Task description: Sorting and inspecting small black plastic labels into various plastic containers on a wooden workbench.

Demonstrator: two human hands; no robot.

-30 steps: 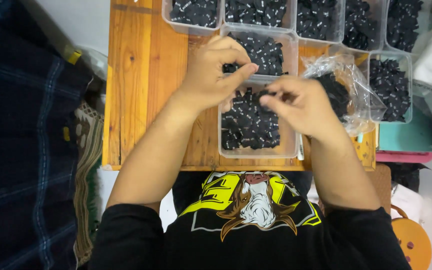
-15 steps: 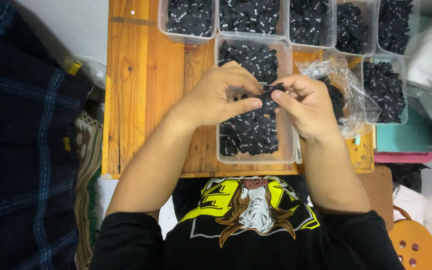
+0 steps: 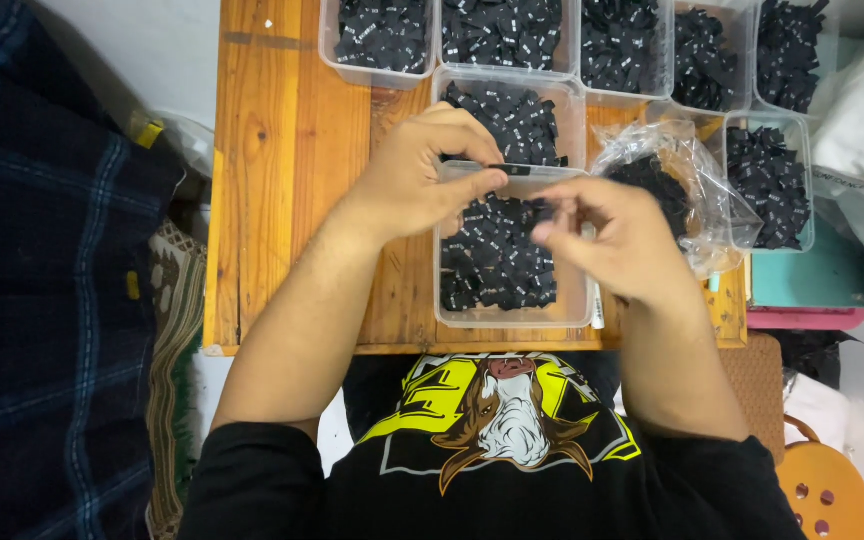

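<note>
Fingers of left hand (image 3: 422, 180) pinched on one black label (image 3: 509, 169); right hand (image 3: 617, 235) fingers together above clear tray (image 3: 512, 318); seven trays.

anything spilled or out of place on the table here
Nothing looks spilled: the black labels sit inside their clear containers. The one untidy thing is a crumpled clear plastic bag of labels lying loose between containers on the wooden table. The left hand pinches a single label.
</note>
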